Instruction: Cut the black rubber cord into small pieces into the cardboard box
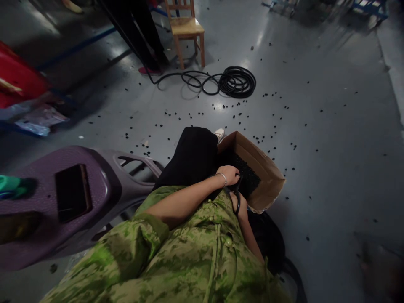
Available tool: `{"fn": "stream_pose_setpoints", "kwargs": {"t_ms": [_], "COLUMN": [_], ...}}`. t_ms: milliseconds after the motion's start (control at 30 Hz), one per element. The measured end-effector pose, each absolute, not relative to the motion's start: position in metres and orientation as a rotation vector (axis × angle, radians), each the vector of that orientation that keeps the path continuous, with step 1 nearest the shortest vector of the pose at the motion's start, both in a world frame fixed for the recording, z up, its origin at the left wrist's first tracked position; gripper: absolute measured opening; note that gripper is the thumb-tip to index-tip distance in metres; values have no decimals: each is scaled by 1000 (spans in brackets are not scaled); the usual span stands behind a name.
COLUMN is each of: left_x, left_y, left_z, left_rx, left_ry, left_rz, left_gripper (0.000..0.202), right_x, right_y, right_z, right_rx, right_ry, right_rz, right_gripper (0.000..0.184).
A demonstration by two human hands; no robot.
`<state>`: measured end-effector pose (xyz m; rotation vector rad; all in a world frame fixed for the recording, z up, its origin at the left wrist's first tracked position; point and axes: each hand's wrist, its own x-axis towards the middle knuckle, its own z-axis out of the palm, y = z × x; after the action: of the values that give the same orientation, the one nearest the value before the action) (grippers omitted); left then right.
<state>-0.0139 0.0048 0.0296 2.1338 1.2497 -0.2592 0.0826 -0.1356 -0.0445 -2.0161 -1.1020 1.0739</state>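
My left hand (229, 174), with a silvery bangle at the wrist, has its fingers curled over the near side of an open cardboard box (267, 168). Something small and dark shows at its fingertips; I cannot make out what. Just below, close to my shirt, my right hand (240, 205) is closed around a thin black strip (238, 201) that runs up toward the left hand. Many small black pieces (248, 174) lie heaped inside the box. Shadow hides part of both hands' fingers.
A purple plastic stool (28, 168) at left bears a phone (72, 192) and a green object (12, 186). Black pieces are strewn over the grey floor. Ahead are a coiled black hose (238, 82), a wooden chair (187, 27) and a standing person's legs (147, 33).
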Motion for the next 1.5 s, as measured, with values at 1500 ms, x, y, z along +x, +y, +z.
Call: {"fn": "stream_pose_setpoints", "kwargs": {"t_ms": [1500], "left_x": [-12], "left_y": [2], "left_z": [31], "left_rx": [2207], "left_ry": [1214], "left_rz": [-372], "left_gripper": [33], "right_x": [84], "right_y": [-139], "right_z": [-49], "right_rx": [-2071], "right_ry": [-1188], "right_rz": [989], "right_gripper": [52]}}
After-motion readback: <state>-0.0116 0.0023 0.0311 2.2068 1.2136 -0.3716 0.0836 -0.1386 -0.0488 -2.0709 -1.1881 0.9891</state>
